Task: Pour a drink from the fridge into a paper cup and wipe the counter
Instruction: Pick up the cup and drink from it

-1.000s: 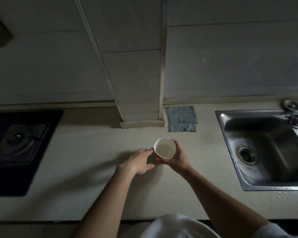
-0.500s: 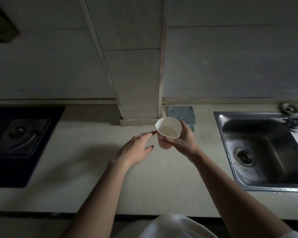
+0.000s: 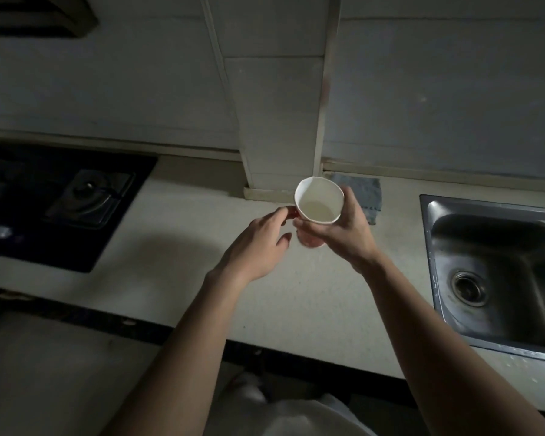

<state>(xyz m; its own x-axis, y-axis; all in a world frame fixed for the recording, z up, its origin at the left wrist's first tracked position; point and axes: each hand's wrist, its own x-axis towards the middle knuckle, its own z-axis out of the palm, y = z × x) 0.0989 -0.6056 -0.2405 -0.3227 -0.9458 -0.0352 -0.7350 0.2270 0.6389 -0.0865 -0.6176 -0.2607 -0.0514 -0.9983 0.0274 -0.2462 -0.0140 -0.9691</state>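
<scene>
right hand [image 3: 343, 234] holds paper cup [image 3: 319, 201] above counter [image 3: 170, 262].

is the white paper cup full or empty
Nearly empty: the white paper cup shows only a shallow pale pool at its bottom.

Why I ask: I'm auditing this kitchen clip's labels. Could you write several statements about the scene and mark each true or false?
1. The right hand holds the white paper cup. True.
2. The cup is full to the brim. False: only a little pale liquid lies at its bottom.
3. The folded grey-blue cloth lies in the steel sink. False: it lies on the pale speckled counter by the wall, left of the sink.
4. The left hand is just left of the cup. True.
5. The black gas hob sits right of the sink. False: it is at the counter's left end.
</scene>
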